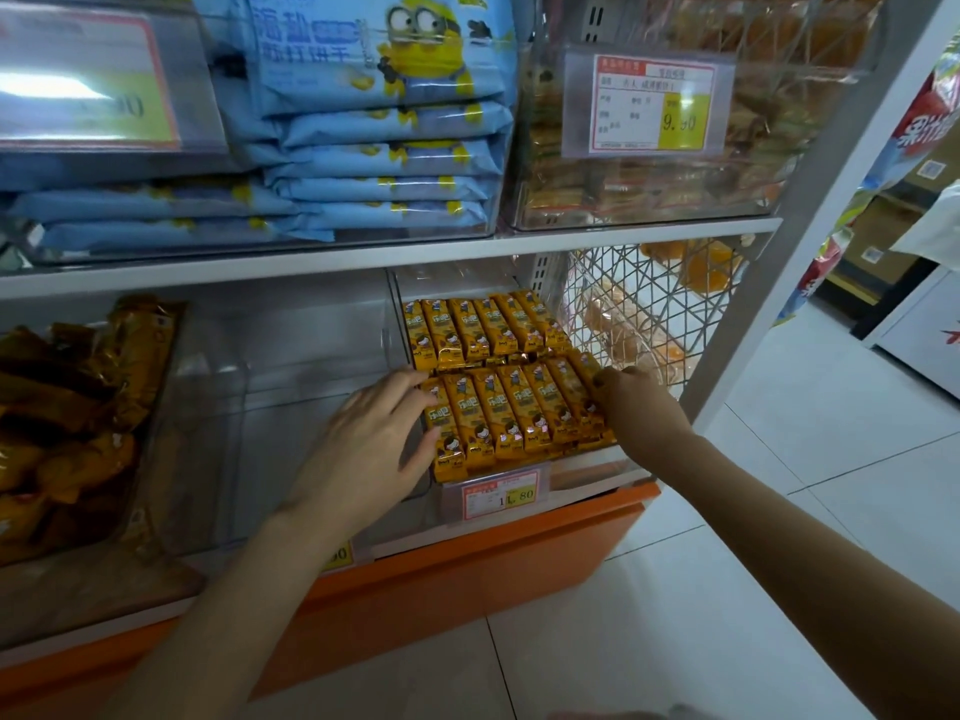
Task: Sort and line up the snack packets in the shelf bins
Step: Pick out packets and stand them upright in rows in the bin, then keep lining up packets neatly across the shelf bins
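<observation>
Yellow snack packets (498, 387), two neat rows

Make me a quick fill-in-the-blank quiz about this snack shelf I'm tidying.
The yellow packets lie in ___ rows.
The left hand and the right hand are at the two ends of the ___ row.
The stacked packets above the shelf are ___ in colour.
Missing words: two; front; blue.
</observation>
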`<state>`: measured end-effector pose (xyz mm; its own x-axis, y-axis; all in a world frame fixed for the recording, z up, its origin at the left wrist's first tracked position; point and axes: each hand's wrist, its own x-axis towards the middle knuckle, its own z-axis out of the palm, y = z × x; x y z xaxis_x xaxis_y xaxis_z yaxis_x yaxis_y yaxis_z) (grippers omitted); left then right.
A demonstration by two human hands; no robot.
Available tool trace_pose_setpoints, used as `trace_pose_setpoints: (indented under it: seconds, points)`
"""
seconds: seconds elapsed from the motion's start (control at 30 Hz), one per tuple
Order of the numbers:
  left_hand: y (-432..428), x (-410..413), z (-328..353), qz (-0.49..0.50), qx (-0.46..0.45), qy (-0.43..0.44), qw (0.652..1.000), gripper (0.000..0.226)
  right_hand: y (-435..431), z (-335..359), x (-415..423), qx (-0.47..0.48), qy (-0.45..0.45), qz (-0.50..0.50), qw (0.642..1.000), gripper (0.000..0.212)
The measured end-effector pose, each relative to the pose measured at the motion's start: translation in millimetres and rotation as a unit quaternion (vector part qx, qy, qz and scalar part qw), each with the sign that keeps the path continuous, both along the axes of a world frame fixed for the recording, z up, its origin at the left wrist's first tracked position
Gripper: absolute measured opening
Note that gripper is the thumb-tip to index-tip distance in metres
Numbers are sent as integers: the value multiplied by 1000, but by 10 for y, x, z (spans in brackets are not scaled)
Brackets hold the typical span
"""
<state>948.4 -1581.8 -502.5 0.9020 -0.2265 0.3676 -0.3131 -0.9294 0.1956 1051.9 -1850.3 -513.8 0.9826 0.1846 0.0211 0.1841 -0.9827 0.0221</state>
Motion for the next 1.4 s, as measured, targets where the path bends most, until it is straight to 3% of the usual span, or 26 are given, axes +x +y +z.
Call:
trace_pose_setpoints:
  seconds: [0.3, 0.4, 0.6, 0.73, 0.97, 1.17, 1.4]
  points:
    - [32, 9, -39, -12, 3, -13, 1000, 34, 40, 34, -123, -14, -24, 12, 1000, 38]
    - [52, -15, -16, -19, 16, -9, 1000, 35, 193, 140, -247, 20, -41, 26, 999, 44]
    - [295, -292, 113, 5, 44, -68, 997, 34, 896, 297, -722, 158, -192, 234, 940, 43]
    - [677, -565, 260, 86, 27, -123, 988, 31, 1485, 317, -961, 199, -194, 336, 900, 38]
    - [1483, -1026, 217, 256, -20, -118, 959, 26, 2420, 388, -1136, 242, -80, 401, 880, 36]
    - [1912, -1232, 83, 361, -33, -54, 930, 45, 3070, 444, -1153, 300, -8, 403, 865, 43]
    - [2096, -1354, 32, 402, -42, -104, 909, 36, 3910, 566, -1132, 331, 170, 375, 849, 74]
